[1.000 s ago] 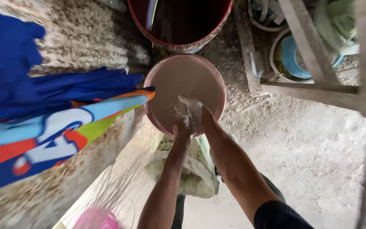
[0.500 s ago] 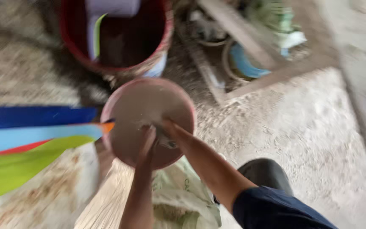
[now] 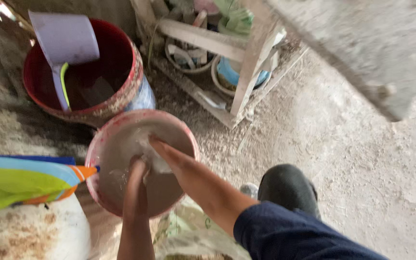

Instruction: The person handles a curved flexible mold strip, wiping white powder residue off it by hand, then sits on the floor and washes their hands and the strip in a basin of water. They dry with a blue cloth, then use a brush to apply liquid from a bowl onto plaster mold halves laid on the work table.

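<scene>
Fingers of both hands — left hand point(image 3: 138, 168), right hand point(image 3: 157, 147) — dip into grey paste inside the round pink plastic basin point(image 3: 103, 144), almost touching; grip hidden. Basin lies straight ahead, the red bucket point(image 3: 121, 98) beyond it.

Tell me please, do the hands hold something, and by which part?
It cannot be told. Both the left hand and the right hand are deep in the pale wet mix inside the pink bucket; the fingers are hidden.

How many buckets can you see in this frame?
2. A pink bucket sits in the middle with both hands in it; a larger red bucket stands behind it, holding a purple scoop. Round containers under the wooden frame are too hidden to count.
</scene>
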